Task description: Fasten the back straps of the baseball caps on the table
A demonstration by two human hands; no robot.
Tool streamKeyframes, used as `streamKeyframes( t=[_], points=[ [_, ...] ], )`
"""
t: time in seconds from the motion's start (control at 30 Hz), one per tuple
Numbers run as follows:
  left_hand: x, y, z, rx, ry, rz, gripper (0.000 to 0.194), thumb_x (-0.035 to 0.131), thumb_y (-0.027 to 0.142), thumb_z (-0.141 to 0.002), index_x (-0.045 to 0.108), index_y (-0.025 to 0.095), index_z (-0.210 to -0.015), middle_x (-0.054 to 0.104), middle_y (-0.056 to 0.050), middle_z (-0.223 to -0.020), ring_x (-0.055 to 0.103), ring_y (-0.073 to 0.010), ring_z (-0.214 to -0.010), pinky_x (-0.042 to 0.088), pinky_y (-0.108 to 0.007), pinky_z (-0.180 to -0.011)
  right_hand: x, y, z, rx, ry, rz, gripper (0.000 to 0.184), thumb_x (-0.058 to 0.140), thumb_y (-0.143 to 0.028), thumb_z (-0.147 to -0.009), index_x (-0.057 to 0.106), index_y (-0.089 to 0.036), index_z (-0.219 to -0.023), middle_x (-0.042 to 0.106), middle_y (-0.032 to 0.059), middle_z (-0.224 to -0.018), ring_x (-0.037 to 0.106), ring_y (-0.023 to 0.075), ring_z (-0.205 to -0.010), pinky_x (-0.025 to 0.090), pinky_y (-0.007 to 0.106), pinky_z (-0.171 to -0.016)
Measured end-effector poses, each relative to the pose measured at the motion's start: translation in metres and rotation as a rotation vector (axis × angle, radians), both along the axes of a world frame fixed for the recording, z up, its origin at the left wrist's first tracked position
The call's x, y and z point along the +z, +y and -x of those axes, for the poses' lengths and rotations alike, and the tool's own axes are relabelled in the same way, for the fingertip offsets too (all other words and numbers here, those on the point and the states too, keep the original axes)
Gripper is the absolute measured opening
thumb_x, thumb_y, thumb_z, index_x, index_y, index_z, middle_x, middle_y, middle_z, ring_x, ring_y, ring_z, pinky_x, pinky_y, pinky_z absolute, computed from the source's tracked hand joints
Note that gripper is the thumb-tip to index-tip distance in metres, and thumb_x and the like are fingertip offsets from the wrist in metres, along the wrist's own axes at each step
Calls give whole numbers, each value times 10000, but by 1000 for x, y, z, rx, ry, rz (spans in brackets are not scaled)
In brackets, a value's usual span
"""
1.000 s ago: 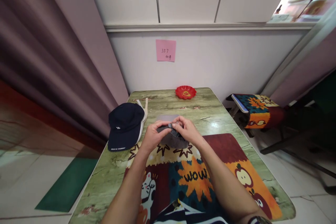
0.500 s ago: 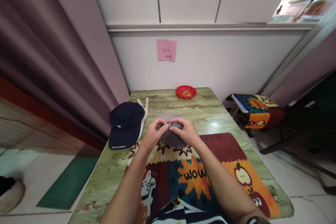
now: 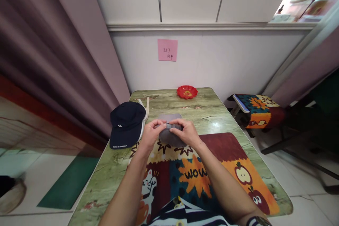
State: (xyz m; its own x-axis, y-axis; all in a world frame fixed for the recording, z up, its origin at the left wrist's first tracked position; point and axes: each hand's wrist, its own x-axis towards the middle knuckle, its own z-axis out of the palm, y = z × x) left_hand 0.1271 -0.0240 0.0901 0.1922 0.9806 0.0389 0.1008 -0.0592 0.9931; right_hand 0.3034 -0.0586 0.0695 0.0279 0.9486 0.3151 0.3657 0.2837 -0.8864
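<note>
A grey cap (image 3: 172, 138) lies on the far part of the printed mat, with both my hands at its adjustable strap (image 3: 169, 126). My left hand (image 3: 153, 131) pinches the strap's left part between thumb and fingers. From the other side my right hand (image 3: 186, 131) grips the strap's right part, thumb below and fingers above. The two thumbs sit close together near the strap's middle. My fingers cover some of the strap and cap edge.
Left of my hands lies a navy cap (image 3: 127, 122) over a white item with straps. A red scalloped dish (image 3: 187, 92) stands at the back of the table. The mat (image 3: 219, 146) runs under my forearms. A stool (image 3: 261, 107) with a printed cover stands off to the right.
My left thumb has shifted slightly left and down along the strap, and more of its middle now shows. Both hands still hold it in about the same place.
</note>
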Motion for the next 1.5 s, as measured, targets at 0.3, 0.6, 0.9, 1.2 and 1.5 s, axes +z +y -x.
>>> streamKeyframes(
  t=[0.3, 0.6, 0.9, 1.2, 1.5],
  points=[
    [-4, 6, 11, -65, -54, 3, 183, 652, 306, -712, 550, 188, -616, 749, -77, -946, 638, -241, -940, 438, -331, -843, 0, 0, -2, 43, 18, 43, 257, 729, -269, -767, 759, -217, -1016, 767, 32, -916, 685, 187, -804, 510, 298, -765],
    [-15, 8, 1, -295, 95, 66, 332, 709, 484, -741, 656, 169, -834, 628, 8, -718, 540, -147, -649, 386, -245, -609, -3, 0, -3, 74, -18, 27, 314, 699, -261, -778, 730, -223, -1088, 753, 28, -933, 681, 184, -838, 502, 296, -797],
    [-10, 26, 17, -406, 166, 111, 381, 771, 513, -672, 671, 149, -728, 592, 11, -640, 484, -118, -599, 356, -225, -590, -19, -7, -44, 224, -229, 138, 381, 494, -458, -943, 703, -184, -779, 635, 0, -689, 548, 147, -656, 380, 251, -628],
    [-4, 27, 15, -452, 170, 162, 384, 806, 496, -622, 705, 146, -745, 623, 0, -655, 509, -127, -607, 364, -239, -601, -29, -10, -35, 67, -100, 154, 343, 477, -395, -913, 674, -186, -726, 640, 3, -680, 553, 159, -653, 407, 255, -632],
    [-13, 20, 5, -362, 142, 142, 346, 778, 467, -617, 677, 145, -696, 577, 19, -589, 454, -116, -556, 308, -247, -565, 2, -13, 7, -73, -181, -29, 147, 651, -289, -820, 725, -200, -911, 724, 8, -840, 547, 101, -555, 440, 247, -642]
  ],
)
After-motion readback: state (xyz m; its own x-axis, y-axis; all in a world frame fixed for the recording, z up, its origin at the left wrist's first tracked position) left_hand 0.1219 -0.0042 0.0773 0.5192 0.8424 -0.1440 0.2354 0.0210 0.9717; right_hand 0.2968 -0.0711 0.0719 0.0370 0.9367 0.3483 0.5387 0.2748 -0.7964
